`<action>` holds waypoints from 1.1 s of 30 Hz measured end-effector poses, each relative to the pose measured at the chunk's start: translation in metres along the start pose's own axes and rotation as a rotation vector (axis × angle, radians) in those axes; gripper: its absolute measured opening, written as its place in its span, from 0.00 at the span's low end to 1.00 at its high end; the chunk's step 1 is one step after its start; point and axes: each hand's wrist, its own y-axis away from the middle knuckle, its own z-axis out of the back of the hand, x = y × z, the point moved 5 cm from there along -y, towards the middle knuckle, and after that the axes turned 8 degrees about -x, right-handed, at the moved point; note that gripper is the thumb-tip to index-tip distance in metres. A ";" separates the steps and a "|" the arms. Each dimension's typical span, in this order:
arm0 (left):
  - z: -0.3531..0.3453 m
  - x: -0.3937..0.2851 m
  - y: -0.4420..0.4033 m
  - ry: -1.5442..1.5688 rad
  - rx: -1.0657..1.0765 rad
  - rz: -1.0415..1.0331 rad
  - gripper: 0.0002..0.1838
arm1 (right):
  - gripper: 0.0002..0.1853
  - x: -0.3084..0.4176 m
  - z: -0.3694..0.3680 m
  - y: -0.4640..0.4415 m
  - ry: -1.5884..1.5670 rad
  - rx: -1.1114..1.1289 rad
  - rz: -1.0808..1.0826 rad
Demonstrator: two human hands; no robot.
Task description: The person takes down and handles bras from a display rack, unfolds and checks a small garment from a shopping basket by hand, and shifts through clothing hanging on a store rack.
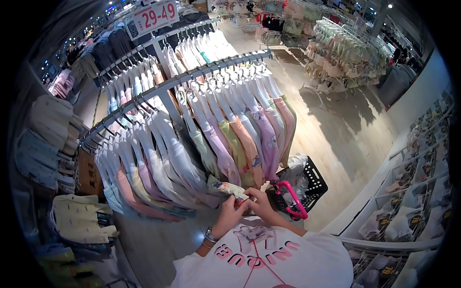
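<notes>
A clothes rack (192, 73) fills the middle of the view, standing on a pale wood-look floor (357, 129), with pastel clothes (242, 127) on white hangers along its front rail. Below it, at the near edge, is the wearer's white shirt (312, 257) with pink and black lettering. Both forearms reach forward from it, the left slanting up and inward, the right coming in from the other side, so that the hands meet in front of the chest. Just beyond the right forearm, a black basket (318, 186) with a pink handle (291, 200) holds a crumpled whitish bundle (298, 174). A pale printed garment (224, 187) lies at the lower ends of the hanging clothes, its near end at the fingers. The left hand (230, 214) and the right hand (260, 203) have bent fingers, with tips close together, pinching that end; the exact placing of the fingertips is partly hidden. The smallest thing here, a watch (210, 234), circles the left wrist.
</notes>
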 end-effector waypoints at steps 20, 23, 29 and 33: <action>0.041 -0.013 -0.001 -0.351 -0.360 -0.236 0.07 | 0.13 0.033 -0.017 -0.009 0.313 0.005 0.267; 0.044 -0.013 -0.003 -0.408 -0.331 -0.235 0.07 | 0.13 0.045 -0.009 -0.009 0.334 -0.026 0.406; 0.068 0.000 -0.006 -0.157 -0.450 -0.187 0.07 | 0.12 0.050 0.009 -0.020 0.421 -0.144 0.438; 0.079 -0.007 -0.004 0.037 -0.477 -0.136 0.06 | 0.11 0.045 0.010 -0.018 0.454 -0.135 0.381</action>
